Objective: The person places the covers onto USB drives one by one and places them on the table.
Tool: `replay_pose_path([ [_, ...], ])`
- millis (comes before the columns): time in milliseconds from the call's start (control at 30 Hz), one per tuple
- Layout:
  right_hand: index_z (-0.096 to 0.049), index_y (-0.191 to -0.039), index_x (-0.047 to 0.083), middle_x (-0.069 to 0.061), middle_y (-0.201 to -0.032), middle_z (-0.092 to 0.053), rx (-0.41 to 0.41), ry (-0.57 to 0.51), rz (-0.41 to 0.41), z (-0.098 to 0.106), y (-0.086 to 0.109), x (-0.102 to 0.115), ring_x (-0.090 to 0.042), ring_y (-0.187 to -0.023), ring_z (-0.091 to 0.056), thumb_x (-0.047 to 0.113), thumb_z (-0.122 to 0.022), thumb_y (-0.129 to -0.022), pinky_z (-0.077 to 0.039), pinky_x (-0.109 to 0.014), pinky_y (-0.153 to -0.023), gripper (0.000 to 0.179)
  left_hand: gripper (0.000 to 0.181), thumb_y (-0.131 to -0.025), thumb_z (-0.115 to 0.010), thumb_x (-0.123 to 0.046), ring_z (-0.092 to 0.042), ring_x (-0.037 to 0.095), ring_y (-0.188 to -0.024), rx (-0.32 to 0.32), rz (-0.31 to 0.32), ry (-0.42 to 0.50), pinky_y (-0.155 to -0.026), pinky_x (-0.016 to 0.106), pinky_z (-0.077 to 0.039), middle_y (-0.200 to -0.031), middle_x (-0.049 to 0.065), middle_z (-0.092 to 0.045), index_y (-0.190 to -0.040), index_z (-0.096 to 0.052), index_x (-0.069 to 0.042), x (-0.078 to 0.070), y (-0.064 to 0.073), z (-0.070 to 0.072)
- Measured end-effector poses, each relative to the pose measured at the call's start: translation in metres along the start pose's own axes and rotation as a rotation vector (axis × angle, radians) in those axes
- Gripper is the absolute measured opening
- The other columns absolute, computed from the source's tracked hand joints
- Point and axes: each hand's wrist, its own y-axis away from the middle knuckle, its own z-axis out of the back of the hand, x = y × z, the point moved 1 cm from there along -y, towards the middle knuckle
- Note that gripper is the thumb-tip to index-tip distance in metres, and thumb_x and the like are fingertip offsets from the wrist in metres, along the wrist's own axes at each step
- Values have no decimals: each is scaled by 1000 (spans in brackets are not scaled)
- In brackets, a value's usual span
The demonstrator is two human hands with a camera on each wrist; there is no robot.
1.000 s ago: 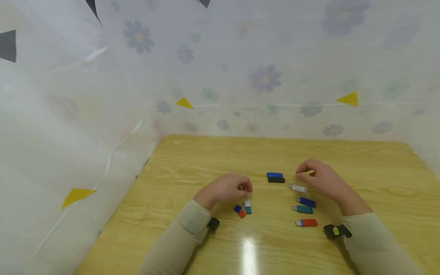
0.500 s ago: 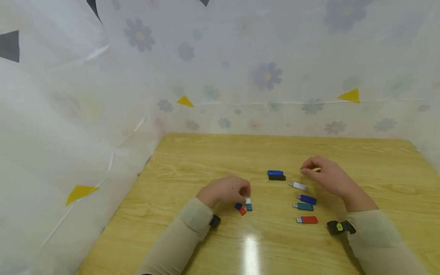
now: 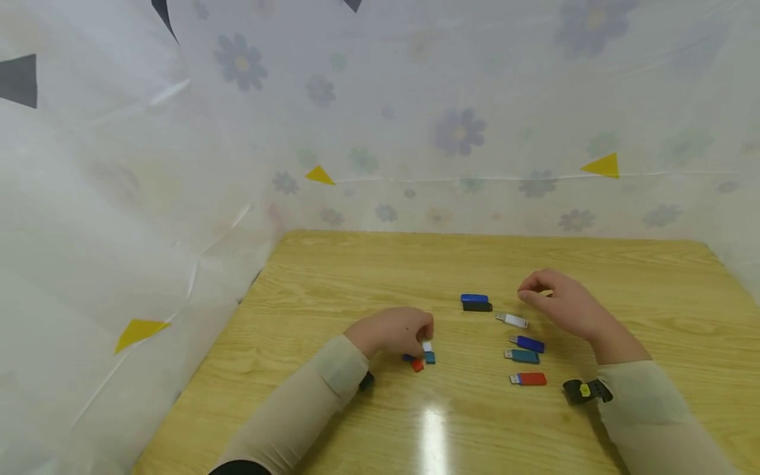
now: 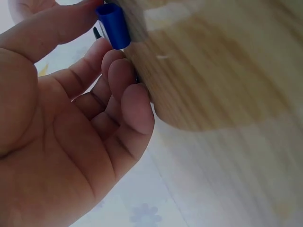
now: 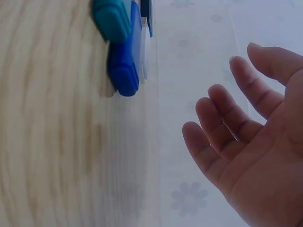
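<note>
My left hand [image 3: 393, 330] is low over a cluster of small caps, thumb and index fingertips beside the white cap [image 3: 427, 346]. Whether they pinch it is hidden. Just in front of it lies the teal cap [image 3: 430, 358], with the red cap [image 3: 418, 365] close by. A blue cap [image 4: 116, 26], seen hollow end up in the left wrist view, is partly covered by the hand in the head view. My right hand [image 3: 561, 303] hovers beyond the white USB stick [image 3: 513, 320], fingers relaxed and nothing held; the right wrist view shows its bare palm.
Below the white stick lie uncapped blue [image 3: 528, 344], teal [image 3: 522, 356] and red [image 3: 528, 379] USB sticks. A bright blue stick [image 3: 474, 298] and a black stick [image 3: 477, 307] lie side by side at the back. Patterned sheeting [image 3: 415, 132] rises behind the wooden table [image 3: 356, 264].
My left hand has come down from above the caps to their level, now covering part of the blue cap. The right hand has drawn slightly away to the right from the white stick.
</note>
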Motion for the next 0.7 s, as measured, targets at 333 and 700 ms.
replay_pose_path([
  [333, -68, -111, 6, -11, -115, -61, 12, 25, 6, -3, -1, -5, -32, -108, -58, 31, -58, -105, -46, -59, -91, 28, 11, -96, -73, -22, -54, 9, -76, 8, -26, -6, -71, 27, -47, -89, -10, -59, -98, -62, -21, 1, 0, 0],
  [700, -67, -110, 7, -5, -108, -66, 175, 62, -33, -7, -4, -15, -23, -98, -61, 23, -66, -100, -49, -47, -85, 19, 7, -99, -65, -20, -55, 11, -71, -92, -78, 167, -64, 29, -47, -90, -9, -61, -104, -61, -24, 6, 6, 6],
])
